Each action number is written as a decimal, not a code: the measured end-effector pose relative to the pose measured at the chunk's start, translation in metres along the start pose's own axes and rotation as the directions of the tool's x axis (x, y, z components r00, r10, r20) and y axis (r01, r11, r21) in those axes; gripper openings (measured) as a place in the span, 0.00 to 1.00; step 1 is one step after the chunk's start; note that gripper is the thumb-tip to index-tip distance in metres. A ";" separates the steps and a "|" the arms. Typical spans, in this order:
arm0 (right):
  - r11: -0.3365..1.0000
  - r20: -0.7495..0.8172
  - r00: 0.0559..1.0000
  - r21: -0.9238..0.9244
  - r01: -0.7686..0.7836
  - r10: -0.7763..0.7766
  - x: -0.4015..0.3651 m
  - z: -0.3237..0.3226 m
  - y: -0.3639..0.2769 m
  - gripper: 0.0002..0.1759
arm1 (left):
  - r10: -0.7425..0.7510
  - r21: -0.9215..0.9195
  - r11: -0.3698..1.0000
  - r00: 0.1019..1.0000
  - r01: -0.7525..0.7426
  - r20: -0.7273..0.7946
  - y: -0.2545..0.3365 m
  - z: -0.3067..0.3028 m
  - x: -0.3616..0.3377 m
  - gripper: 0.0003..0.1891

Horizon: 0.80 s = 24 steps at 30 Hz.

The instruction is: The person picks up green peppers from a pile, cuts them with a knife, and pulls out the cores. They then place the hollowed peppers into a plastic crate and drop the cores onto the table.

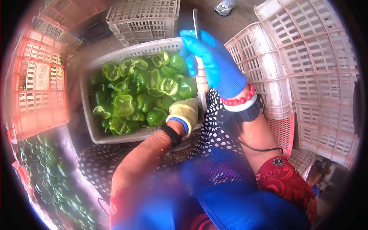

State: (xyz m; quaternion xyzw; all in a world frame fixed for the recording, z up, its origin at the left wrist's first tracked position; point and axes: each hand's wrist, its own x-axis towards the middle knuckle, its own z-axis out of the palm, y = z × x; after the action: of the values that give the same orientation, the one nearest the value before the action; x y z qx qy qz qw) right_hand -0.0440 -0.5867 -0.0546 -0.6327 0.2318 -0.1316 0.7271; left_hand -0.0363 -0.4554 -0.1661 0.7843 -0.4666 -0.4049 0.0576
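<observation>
- Cut green peppers (124, 105) are filling a pale crate (130, 52) at the centre left of the frame, many of them showing hollow insides.
- At the upper centre, the right grip (214, 61), wearing a blue glove (228, 76), is clamping on a thin metal-tipped tool (195, 21); its tip is pointing toward the top edge, while the fingers are hiding much of the rest.
- The left grip (186, 112), wearing a yellowish glove (180, 108), is reaching down at the crate's lower right corner; its fingertips are hiding, so I cannot tell whether they are together, apart or clamped on a pepper.
- The peppers are looking light and firm-walled, yet likely brittle along cut edges and slippery on their glossy skins — their rounded shoulders are offering the best hold.
- The tool is looking light and stiff, calling for a hold well below its tip.
- At the left, an orange crate (38, 109) is carrying a panel (43, 76) with reddish marks — too blurred to read.
</observation>
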 end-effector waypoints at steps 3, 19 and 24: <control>0.999 0.007 0.999 0.024 -0.036 0.036 0.001 -0.002 -0.002 0.18 | -0.115 0.066 0.989 0.976 0.129 -0.186 -0.007 0.040 0.019 0.09; 0.996 0.043 0.995 -0.033 -0.087 0.088 0.003 0.016 0.000 0.19 | 0.234 0.282 0.937 0.970 -0.206 -0.070 -0.017 -0.013 -0.005 0.22; 0.991 0.100 0.988 0.052 -0.120 0.115 0.005 0.016 0.002 0.18 | 0.285 0.134 0.953 0.955 -0.273 -0.079 -0.040 0.025 0.027 0.23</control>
State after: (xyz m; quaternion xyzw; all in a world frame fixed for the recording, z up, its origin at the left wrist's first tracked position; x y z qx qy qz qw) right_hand -0.0322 -0.5751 -0.0562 -0.6021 0.2295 -0.0644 0.7620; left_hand -0.0201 -0.4466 -0.2175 0.7312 -0.5932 -0.3247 0.0893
